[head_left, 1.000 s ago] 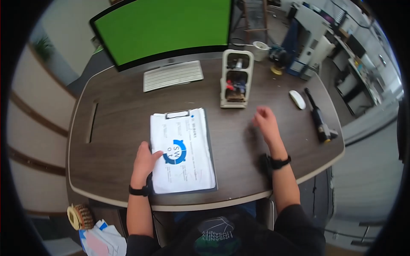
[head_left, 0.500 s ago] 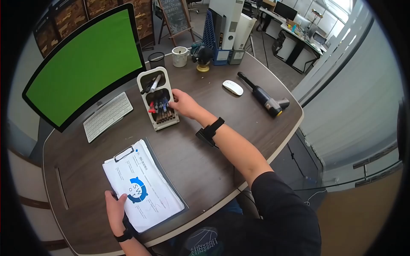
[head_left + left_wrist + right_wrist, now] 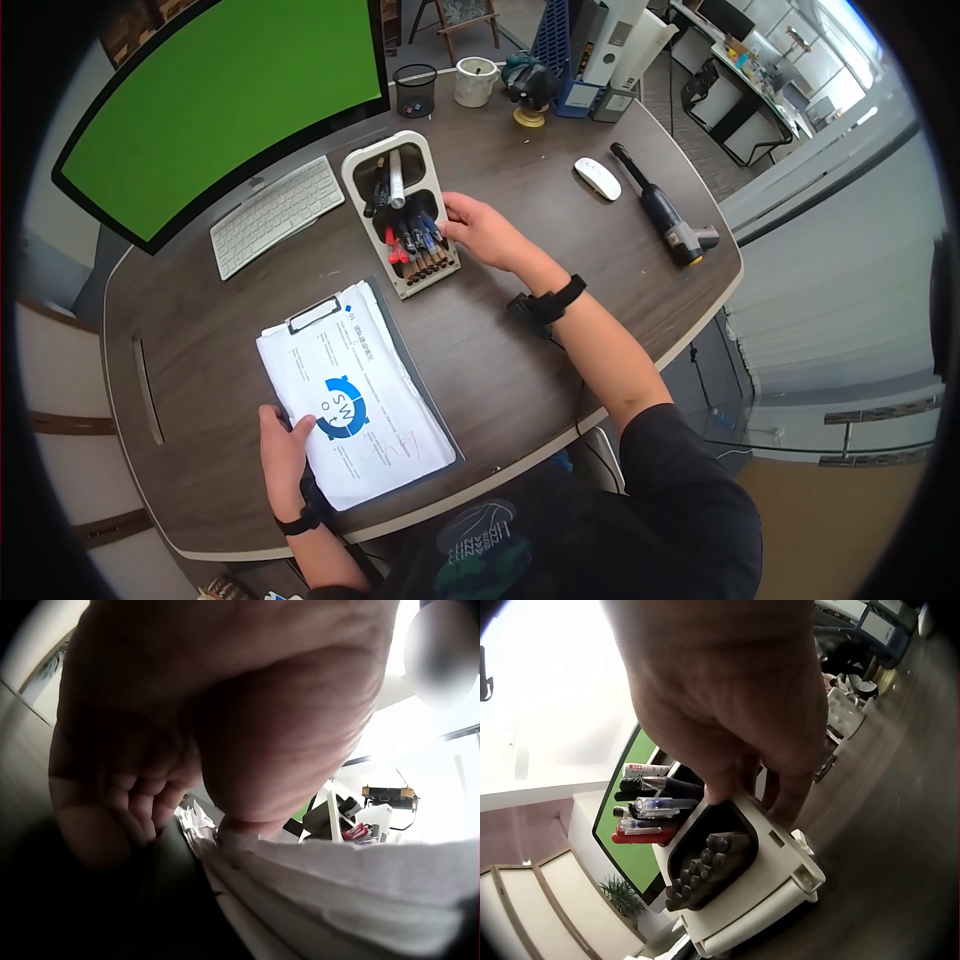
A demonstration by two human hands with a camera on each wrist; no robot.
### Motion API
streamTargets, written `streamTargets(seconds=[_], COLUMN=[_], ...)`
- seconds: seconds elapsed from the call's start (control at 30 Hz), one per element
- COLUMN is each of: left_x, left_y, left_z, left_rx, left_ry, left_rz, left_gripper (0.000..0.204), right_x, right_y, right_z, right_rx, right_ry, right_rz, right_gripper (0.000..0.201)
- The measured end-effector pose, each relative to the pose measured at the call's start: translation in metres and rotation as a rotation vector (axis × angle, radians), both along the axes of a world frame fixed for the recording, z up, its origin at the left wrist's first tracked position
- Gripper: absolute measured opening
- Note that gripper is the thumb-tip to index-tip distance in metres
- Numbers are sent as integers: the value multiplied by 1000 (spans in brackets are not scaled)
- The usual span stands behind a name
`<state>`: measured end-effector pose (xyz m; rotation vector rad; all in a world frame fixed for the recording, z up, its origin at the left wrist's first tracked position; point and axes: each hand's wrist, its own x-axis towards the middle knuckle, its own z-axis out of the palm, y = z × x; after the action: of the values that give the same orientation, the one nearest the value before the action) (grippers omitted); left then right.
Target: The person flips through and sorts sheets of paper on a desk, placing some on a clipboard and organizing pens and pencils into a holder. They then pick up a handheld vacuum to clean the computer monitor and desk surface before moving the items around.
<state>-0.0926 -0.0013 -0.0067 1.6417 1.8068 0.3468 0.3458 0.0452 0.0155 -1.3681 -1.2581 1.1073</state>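
My right hand (image 3: 485, 232) grips the right side of a beige pen holder (image 3: 435, 280), thumb at its front rim and fingers behind. Pens and markers fill its compartments; dark rod ends show in the lowest one in the right wrist view (image 3: 709, 859). My left hand (image 3: 284, 455) holds the left edge of a clipboard with printed papers (image 3: 385, 410). Its thumb lies on top of the sheets, and in the left wrist view the fingers of the left hand (image 3: 217, 727) curl beside the stack (image 3: 352, 885).
A monitor (image 3: 230, 100) and keyboard (image 3: 275, 215) stand at the left back. Behind the holder are a mesh cup (image 3: 415, 95), a white mug (image 3: 475, 85) and binders (image 3: 605, 60). A mouse (image 3: 597, 179) and a black handheld device (image 3: 662, 212) lie at the right.
My right hand went from the bare desk to the pen holder and took hold of it. The holder has shifted slightly left, toward the keyboard. The left hand stays at the clipboard; the head view turned.
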Motion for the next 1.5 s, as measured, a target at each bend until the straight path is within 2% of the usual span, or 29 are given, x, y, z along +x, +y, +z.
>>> streamTargets(seconds=[0.07, 0.17, 0.3, 0.4, 0.53, 0.57, 0.6, 0.63, 0.67, 0.7, 0.73, 0.77, 0.8, 0.9, 0.93, 0.97, 1.0, 1.03, 1.07, 1.1, 1.13, 1.17, 1.2, 1.23, 1.27, 1.3, 1.37, 1.43, 1.5], left_x=[3, 4, -2, -5, -7, -8, -10, -9, -8, -8, -7, -8, -7, -5, -6, -7, -14, -15, -21, -24, -23, -22, -27, -32, -25, -21, -28, -34, -32], left_y=[1, 2, 0, 0, 5, 7, 7, 8, 8, 8, 7, 7, 8, 9, 8, 8, 7, 4, 2, 2, 4, 4, 8, 13, 13, 11, 13, 15, 13], left_z=[8, 10, 2, 0, 0, -1, 0, 3, 5, 8, 10, 12, 14, 13, 12, 9, -2, -6, -19, -31, -30, -26, -31, -36, -24, -14, -26, -33, -32], left_rx=[-26, -26, -10, -14, -60, -69, -75, -85, -83, -80, -72, -70, -72, -95, -84, -68, -32, 9, 69, 8, 21, 33, 46, 4, -21, -46, 7, 38, 38], left_ry=[1, -33, -21, -35, -26, -18, -10, -8, -3, 0, 22, 20, 14, -24, -30, -37, -27, -65, -186, -387, -312, -244, -122, -127, -88, -43, -43, -61, -92], left_rz=[6, 10, 3, 9, -2, -9, -6, 8, 3, -3, -6, 5, 3, 11, 12, 11, -10, -8, -36, 23, -5, -16, -47, -34, -34, -27, -56, -61, -58], left_gripper=[43, 43, 44, 47, 51, 52, 53, 55, 55, 55, 54, 54, 54, 53, 53, 53, 53, 49, 47, 44, 43, 43, 45, 47, 45, 44, 42, 41, 41], right_x=[-2, 2, 13, 47, 140, 160, 203, 234, 249, 278, 313, 323, 317, 413, 392, 351, 316, 323, 341, 332, 348, 360, 357, 374, 363, 355, 344, 328, 300], right_y=[-2, -1, -21, -40, -83, -99, -122, -143, -168, -198, -228, -253, -259, -323, -318, -295, -276, -284, -287, -276, -277, -275, -265, -267, -259, -259, -252, -249, -254], right_z=[5, -11, -25, -31, -21, -6, -7, -3, 14, 12, -4, -6, 12, -52, -41, -6, 22, 9, 4, 16, 5, -9, -11, -37, -27, -19, -9, -16, -36], right_rx=[-40, 48, 122, 83, 149, -46, 88, -113, -527, -779, -836, -816, -865, -409, -362, -618, -795, -522, -243, -298, -177, -250, -492, -419, -520, -524, -500, -468, -370], right_ry=[-72, 101, -64, -250, -886, -1042, -1268, -1280, -1265, -1314, -1256, -1410, -1369, -1326, -1374, -1281, -1442, -1414, -1599, -1814, -1928, -1934, -1819, -1787, -1676, -1603, -1465, -1198, -1248], right_rz=[-5, -23, -208, -268, -578, -757, -721, -816, -826, -778, -874, -792, -680, -424, -453, -489, -421, -501, -396, -479, -521, -555, -519, -492, -510, -464, -359, -418, -516], right_gripper=[39, 41, 43, 40, 37, 38, 39, 38, 38, 43, 47, 50, 53, 56, 52, 50, 39, 29, 25, 26, 26, 26, 26, 24, 22, 24, 31, 39, 40])
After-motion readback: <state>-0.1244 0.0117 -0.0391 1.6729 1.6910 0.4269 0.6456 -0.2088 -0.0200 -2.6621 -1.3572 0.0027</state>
